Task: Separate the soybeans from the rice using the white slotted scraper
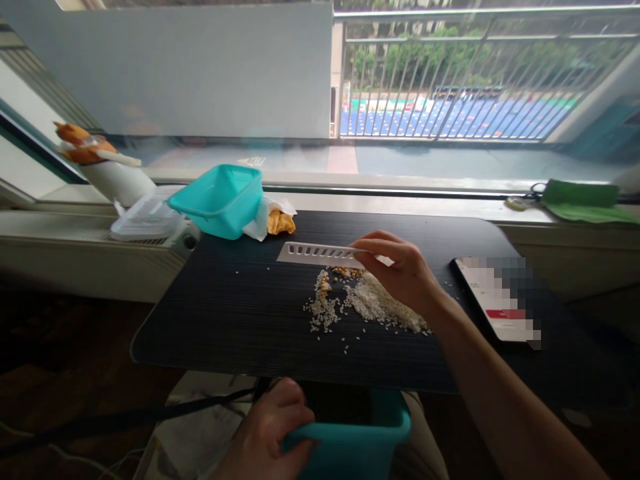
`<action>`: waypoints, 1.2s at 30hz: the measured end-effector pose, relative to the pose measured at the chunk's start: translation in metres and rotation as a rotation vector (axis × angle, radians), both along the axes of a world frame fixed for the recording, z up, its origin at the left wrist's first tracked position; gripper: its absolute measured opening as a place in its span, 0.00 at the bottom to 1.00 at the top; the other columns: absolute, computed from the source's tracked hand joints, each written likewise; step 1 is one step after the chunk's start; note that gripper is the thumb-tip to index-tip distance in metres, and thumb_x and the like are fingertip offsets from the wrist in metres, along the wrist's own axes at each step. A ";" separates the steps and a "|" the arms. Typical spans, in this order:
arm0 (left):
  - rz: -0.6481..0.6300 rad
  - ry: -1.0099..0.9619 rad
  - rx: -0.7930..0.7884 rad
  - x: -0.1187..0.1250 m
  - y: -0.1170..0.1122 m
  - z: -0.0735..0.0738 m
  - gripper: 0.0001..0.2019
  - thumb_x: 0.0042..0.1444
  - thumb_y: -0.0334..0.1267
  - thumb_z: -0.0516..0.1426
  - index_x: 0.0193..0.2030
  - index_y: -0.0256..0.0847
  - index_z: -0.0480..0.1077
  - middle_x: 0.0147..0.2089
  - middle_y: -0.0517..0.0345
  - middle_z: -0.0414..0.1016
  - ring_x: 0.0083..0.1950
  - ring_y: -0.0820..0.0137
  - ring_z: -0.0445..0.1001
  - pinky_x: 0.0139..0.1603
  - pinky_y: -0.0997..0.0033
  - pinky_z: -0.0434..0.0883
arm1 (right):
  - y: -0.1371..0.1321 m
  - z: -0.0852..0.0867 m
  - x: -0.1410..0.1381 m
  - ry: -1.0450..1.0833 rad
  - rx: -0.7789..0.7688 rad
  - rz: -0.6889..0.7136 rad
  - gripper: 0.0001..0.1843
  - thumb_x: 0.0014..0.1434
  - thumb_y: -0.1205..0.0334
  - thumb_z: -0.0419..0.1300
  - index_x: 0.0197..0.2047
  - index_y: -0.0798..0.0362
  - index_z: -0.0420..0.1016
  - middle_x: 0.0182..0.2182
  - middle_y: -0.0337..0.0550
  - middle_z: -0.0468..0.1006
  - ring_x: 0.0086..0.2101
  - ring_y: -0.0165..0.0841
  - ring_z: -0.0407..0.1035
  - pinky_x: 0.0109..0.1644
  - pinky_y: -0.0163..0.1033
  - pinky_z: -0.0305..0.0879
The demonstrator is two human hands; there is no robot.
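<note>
With fingers pinched, my right hand [397, 263] holds one end of a white slotted plastic strip [315, 255] just above the dark table [215, 307]. Below and beside the strip lies a pile of white rice grains [377, 303], with a smaller scatter of rice to its left. Yellow corn kernels [345, 272] are mixed in near the strip. My left hand [277, 430] is closed around the rim of a teal bin [357, 433] in front of the table's near edge. The bin's contents are too dark to make out.
A second teal basket [220, 200] stands at the back left, next to crumpled tissue with an orange-brown item [281, 222]. A clear plastic lid [146, 217] and a cat figure [85, 143] are further left. A phone [493, 300] lies right; a green cloth [580, 200] is on the sill.
</note>
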State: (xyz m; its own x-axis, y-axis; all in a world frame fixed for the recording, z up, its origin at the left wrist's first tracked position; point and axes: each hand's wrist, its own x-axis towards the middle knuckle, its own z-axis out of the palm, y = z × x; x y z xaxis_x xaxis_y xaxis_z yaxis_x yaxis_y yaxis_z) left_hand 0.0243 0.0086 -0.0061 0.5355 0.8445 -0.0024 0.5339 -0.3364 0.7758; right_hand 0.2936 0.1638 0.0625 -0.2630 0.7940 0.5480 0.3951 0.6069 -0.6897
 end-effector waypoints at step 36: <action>-0.060 0.055 0.027 -0.001 0.002 0.002 0.09 0.50 0.22 0.57 0.29 0.39 0.75 0.32 0.56 0.74 0.37 0.67 0.76 0.37 0.74 0.71 | 0.065 -0.034 0.047 -0.033 -0.076 -0.100 0.11 0.61 0.60 0.60 0.40 0.53 0.84 0.37 0.47 0.86 0.40 0.38 0.79 0.47 0.47 0.76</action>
